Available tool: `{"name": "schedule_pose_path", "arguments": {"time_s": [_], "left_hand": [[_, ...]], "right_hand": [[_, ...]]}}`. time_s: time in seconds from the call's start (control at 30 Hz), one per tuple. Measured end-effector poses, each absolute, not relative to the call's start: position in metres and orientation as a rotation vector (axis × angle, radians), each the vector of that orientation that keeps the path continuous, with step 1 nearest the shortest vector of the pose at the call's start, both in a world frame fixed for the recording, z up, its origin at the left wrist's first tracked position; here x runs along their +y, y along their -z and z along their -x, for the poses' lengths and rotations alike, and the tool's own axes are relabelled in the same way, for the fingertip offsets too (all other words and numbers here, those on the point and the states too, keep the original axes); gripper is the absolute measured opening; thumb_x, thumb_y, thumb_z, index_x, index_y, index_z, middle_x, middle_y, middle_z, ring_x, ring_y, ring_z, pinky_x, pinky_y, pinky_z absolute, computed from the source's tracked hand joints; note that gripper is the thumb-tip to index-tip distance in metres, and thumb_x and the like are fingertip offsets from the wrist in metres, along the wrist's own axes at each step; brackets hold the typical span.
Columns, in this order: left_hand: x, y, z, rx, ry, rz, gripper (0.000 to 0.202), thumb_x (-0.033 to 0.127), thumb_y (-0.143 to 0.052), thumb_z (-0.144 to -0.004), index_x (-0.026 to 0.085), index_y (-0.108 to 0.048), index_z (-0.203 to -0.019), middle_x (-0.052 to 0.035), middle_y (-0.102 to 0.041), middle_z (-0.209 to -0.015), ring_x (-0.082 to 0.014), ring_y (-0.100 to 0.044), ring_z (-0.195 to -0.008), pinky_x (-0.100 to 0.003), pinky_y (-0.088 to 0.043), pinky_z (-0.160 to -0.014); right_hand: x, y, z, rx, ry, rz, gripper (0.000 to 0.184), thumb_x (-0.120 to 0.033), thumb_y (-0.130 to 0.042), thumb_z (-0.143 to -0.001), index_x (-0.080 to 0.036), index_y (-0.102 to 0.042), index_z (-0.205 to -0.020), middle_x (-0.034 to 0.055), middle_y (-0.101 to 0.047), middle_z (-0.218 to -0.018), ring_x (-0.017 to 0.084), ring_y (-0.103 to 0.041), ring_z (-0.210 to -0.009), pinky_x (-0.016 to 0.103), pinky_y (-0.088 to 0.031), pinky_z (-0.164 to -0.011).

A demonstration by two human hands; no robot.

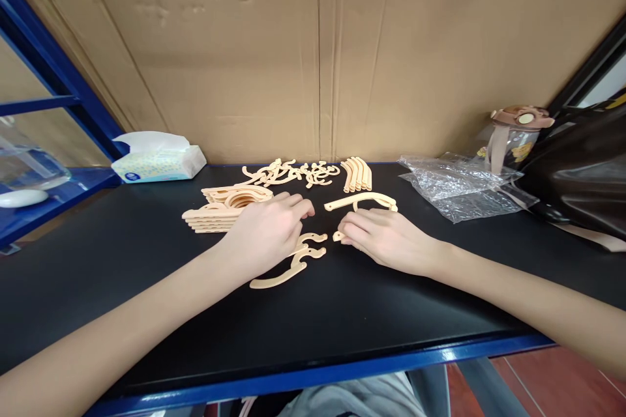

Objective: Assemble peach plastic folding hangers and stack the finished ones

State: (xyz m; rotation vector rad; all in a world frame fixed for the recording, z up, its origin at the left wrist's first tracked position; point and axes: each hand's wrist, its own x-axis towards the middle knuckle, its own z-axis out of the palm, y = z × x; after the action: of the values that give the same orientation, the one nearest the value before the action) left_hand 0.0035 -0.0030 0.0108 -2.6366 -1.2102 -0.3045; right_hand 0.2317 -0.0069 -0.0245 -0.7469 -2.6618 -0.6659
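My left hand (274, 228), its fingers curled, is over two beige plastic hook pieces (278, 282); whatever it may hold is hidden. Its wrist side is close to a neat stack of beige hanger parts (208, 216). To the right, my right hand (384, 238) is closed around a beige plastic hanger arm, whose holed end (337, 236) pokes out past the fingertips; the remainder is covered by the hand. Just behind that hand a curved beige hanger arm (359, 199) lies on the black table, with another small curved part partly visible under it.
At the table's back are a loose heap of small beige hooks (293, 172) and a row of curved beige arms (357, 174). A tissue pack (159, 159) stands back left. Crumpled clear plastic bags (450, 186), a bottle (516, 137) and a black bag (581, 163) occupy the right.
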Motion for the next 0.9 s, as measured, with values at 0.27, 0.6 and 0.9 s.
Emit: {"name": "schedule_pose_path", "arguments": {"time_s": [0.27,0.6,0.9], "left_hand": [[-0.0046,-0.0189,0.0001,-1.380,0.203,2.700,0.024,0.018,-0.038,-0.086,0.021,-0.062,-0.087,-0.0002,-0.068,-0.084,-0.0184,-0.061,-0.071,-0.027,-0.039,-0.057],[-0.0050,-0.0132,-0.0001,-1.363,0.217,2.808,0.021,0.038,-0.050,-0.086,0.021,-0.062,-0.086,0.0004,-0.064,-0.081,-0.0154,-0.058,-0.069,-0.024,-0.037,-0.055],[-0.0049,-0.0106,-0.0038,-1.344,0.184,2.786,0.027,0.039,-0.048,-0.089,0.020,-0.065,-0.081,-0.0008,-0.062,-0.080,-0.0149,-0.057,-0.067,-0.024,-0.035,-0.054]], "right_hand": [[-0.0077,0.0254,-0.2324,-2.638,0.677,0.810,0.027,-0.024,-0.030,-0.099,-0.015,-0.053,-0.087,0.0022,-0.055,-0.078,0.012,-0.050,-0.065,0.026,-0.033,-0.055],[-0.0080,0.0227,-0.2325,-2.646,0.577,0.782,0.029,-0.026,-0.032,-0.099,-0.015,-0.056,-0.085,0.0020,-0.057,-0.077,0.013,-0.052,-0.065,0.025,-0.037,-0.059],[-0.0051,0.0239,-0.2349,-2.699,0.525,0.788,0.017,-0.017,-0.038,-0.094,-0.014,-0.055,-0.090,0.0036,-0.055,-0.085,0.014,-0.049,-0.071,0.026,-0.041,-0.066]]}}
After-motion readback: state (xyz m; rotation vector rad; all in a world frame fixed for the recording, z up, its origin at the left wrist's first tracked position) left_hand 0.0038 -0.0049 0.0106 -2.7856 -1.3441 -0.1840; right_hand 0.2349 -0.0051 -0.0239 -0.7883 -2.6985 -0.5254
